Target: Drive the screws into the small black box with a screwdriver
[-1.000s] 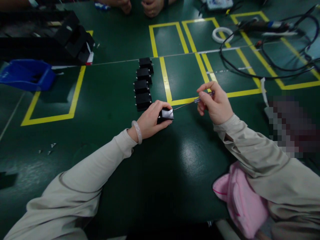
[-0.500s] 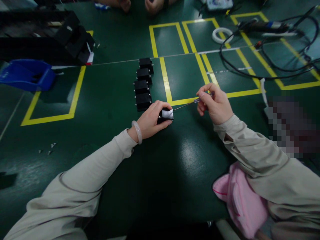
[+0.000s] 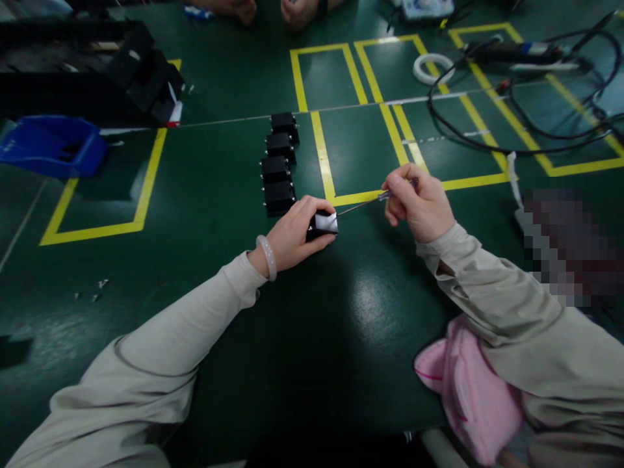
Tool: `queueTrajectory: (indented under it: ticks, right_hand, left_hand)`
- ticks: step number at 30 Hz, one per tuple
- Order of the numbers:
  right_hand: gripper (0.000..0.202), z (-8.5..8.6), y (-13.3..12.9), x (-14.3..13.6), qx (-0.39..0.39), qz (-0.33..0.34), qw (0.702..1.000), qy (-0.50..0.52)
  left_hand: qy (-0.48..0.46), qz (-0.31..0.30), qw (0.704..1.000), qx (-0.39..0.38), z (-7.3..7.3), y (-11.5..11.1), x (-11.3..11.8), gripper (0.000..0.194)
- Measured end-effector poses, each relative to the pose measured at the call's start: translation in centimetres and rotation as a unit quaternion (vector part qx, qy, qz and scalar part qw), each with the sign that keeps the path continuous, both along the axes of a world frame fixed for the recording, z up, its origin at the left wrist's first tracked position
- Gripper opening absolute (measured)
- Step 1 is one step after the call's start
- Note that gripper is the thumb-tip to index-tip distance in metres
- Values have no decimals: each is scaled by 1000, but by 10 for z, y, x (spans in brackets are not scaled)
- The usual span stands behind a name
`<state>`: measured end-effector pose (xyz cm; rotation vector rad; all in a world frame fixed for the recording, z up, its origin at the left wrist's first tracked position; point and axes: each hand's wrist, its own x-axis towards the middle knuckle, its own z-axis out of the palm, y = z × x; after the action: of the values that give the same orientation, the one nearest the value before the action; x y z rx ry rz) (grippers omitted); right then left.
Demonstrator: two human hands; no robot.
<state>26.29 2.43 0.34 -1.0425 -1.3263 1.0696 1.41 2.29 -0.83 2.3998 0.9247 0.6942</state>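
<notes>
My left hand point(image 3: 299, 235) is closed around a small black block with a silvery face point(image 3: 325, 223), holding it on the green table point(image 3: 312, 338). In my right hand point(image 3: 418, 200) is a thin screwdriver point(image 3: 358, 207), its handle pinched between thumb and fingers. The shaft points left, and its tip meets the right side of the block near the silvery face. Just beyond my left hand, several similar black blocks point(image 3: 277, 169) stand in a row, with small shiny screws or pins at their sides.
Left are a blue bin point(image 3: 53, 146), black trays point(image 3: 82, 84) and a few loose screws point(image 3: 97, 297). On the right lie a white tape roll point(image 3: 433, 69), a cabled tool point(image 3: 517, 51) and a pink cloth item point(image 3: 470, 390). Another person's hands point(image 3: 298, 12) show at the far edge.
</notes>
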Motion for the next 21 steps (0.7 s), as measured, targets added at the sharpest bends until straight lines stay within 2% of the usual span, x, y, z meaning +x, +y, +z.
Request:
queueTrajectory:
  ticks: [9,14,21]
  right_hand:
    - [38,3,-2,-1,-13,-8,1000,0]
    - [43,2,-1,-1,-2,5,1000,-3]
    - [29,2,-2,-1,-19,-11,1000,5]
  left_hand:
    - [1,2,1000,1,1,0,0,31]
    - [2,2,1000,1,1,0,0,31]
    - [3,4,1000,-5,1,0,0,31]
